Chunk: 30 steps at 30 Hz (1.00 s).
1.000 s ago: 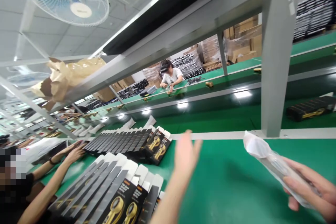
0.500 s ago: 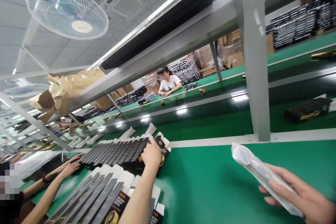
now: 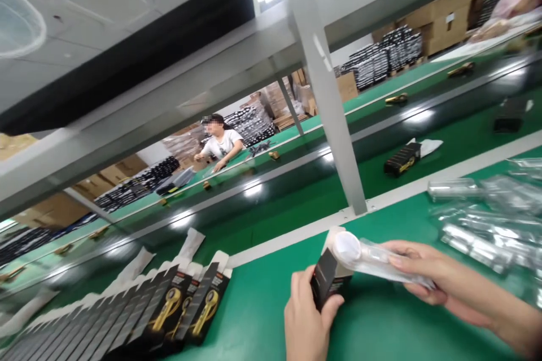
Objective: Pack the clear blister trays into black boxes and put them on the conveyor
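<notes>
My left hand (image 3: 308, 313) is wrapped round a small black box (image 3: 325, 277) with its pale flap up, held above the green table. In my right hand (image 3: 427, 276) is a clear-wrapped item (image 3: 375, 259) with a round white end, which lies at the box's open top. How deep that end sits in the box cannot be made out. To the left stands a row of black boxes (image 3: 144, 304) with open white flaps and a gold picture on the front, and a black box (image 3: 209, 304) stands at the row's right end.
Clear plastic packages (image 3: 486, 220) lie at the right on the table. Beyond the metal rail (image 3: 279, 245) and post (image 3: 334, 124), a belt (image 3: 372, 186) carries a black box (image 3: 402, 159) and a wrapped item. A person (image 3: 220, 144) sits across the line.
My left hand has left the row and moved right with a box in it. My right hand has brought the wrapped item to that box. The view has turned right, showing the clear packages.
</notes>
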Tool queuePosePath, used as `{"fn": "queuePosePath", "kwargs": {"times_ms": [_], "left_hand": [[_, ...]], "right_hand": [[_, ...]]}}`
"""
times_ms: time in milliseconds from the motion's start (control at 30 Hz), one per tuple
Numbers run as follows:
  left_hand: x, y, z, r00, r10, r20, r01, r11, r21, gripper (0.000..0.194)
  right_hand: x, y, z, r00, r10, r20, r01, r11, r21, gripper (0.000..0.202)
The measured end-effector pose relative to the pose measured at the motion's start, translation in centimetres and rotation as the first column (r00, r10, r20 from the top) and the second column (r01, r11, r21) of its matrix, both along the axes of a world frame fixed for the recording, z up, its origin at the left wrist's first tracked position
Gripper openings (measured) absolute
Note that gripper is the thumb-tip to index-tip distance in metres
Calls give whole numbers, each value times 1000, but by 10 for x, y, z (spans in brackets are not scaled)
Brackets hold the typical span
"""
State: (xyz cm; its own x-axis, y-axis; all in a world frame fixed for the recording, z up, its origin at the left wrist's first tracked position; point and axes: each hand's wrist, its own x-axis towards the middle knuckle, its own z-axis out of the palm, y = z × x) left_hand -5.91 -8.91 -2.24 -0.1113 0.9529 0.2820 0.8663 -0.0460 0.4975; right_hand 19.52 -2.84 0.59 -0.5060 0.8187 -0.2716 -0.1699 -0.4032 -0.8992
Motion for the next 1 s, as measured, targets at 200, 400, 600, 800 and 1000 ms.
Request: {"fn": "queuePosePath", "kwargs": {"times_ms": [200, 400, 600, 800, 1000], "left_hand": [[-24, -2, -10, 984, -158, -82, 170, 970, 172, 55], [-23, -7, 1, 845, -394, -363, 487, 847, 215, 73], [-11, -5, 10, 781, -444, -439, 566, 800, 199, 77], [-5, -2, 12, 715, -459, -527, 622, 761, 182, 69], [-12, 5, 16, 760, -400, -512, 547, 819, 173, 57]], "right_hand": [[15, 6, 2, 970, 201, 138, -206, 978, 22, 43], [16, 3, -1, 924, 302, 234, -326, 943, 66, 44], [-3, -8, -8, 910, 255, 327, -321, 932, 166, 37], [-22, -18, -17, 868, 32, 496, -208, 930, 303, 18], [-2, -6, -7, 845, -105, 524, -118, 919, 376, 44]]}}
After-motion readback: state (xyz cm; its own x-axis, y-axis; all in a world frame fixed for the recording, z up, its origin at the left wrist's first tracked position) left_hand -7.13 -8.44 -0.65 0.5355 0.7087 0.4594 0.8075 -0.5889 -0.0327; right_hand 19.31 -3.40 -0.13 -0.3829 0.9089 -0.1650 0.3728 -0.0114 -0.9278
